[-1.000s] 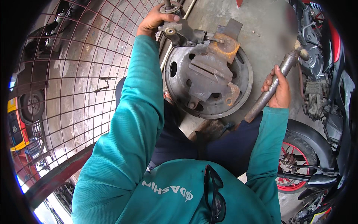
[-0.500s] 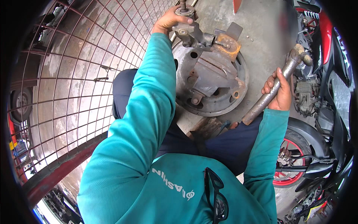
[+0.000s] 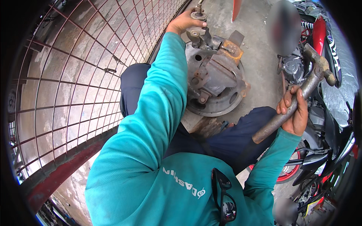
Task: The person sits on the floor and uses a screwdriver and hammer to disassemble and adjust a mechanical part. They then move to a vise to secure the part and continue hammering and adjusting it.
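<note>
My right hand (image 3: pixel 295 111) is wrapped around the thick metal handle of a hammer (image 3: pixel 307 88), its worn head up and away from me to the right. Ahead on the left, my left hand (image 3: pixel 186 20) grips a greasy metal part with a round flange and an upright stud (image 3: pixel 198 14); its kind I cannot make out. That part sits against a rusty bench vise (image 3: pixel 220 73) with an orange-brown patch. Underneath the vise is a grey steel wheel rim (image 3: pixel 215 109). Whether the jaws clamp the part, I cannot tell.
A red-framed wire mesh fence (image 3: pixel 75 88) runs along my left. Motorcycles (image 3: pixel 320 124) crowd the right side, beside a silver sheet (image 3: pixel 343 101). Between my legs lies a wooden block (image 3: pixel 206 126). A red upright piece (image 3: pixel 236 9) stands at the far end.
The hammer and my right hand have shifted to the right and nearer to me, with the head swung outward. My left hand keeps its grip on the metal part. The whole view has tilted slightly.
</note>
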Tool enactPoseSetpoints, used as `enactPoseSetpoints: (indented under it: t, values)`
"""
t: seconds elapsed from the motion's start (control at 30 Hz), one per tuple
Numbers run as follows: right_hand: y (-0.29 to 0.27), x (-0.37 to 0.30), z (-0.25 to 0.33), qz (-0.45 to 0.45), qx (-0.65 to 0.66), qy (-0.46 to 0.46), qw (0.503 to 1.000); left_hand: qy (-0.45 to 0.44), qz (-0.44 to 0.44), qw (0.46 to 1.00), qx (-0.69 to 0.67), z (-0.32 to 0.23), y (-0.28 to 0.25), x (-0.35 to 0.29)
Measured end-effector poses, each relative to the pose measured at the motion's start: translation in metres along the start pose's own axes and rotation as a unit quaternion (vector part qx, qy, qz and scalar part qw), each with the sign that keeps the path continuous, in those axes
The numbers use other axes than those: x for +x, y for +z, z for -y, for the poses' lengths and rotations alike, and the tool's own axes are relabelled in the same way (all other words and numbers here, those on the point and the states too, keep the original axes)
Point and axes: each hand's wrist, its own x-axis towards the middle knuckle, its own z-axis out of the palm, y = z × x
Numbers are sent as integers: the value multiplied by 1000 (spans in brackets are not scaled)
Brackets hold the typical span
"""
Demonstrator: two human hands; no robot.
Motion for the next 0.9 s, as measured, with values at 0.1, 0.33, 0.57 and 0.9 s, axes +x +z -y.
enactPoseSetpoints:
  t: [0.1, 0.33, 0.57, 0.9]
  values:
    - [15, -16, 17, -42, -73, -15, 996, 20, -9, 1000, -12, -9, 4, 0]
    - [25, -26, 26, -70, -201, -16, 977, 7, -42, 996, 81, 1, 4, 13]
    - [24, 13, 6, -15, -263, 3, 965, -6, -97, 992, 79, 12, -3, 9]
    - [-86, 48, -111, -106, -352, 89, 926, -30, -62, 994, 84, -20, 11, -1]
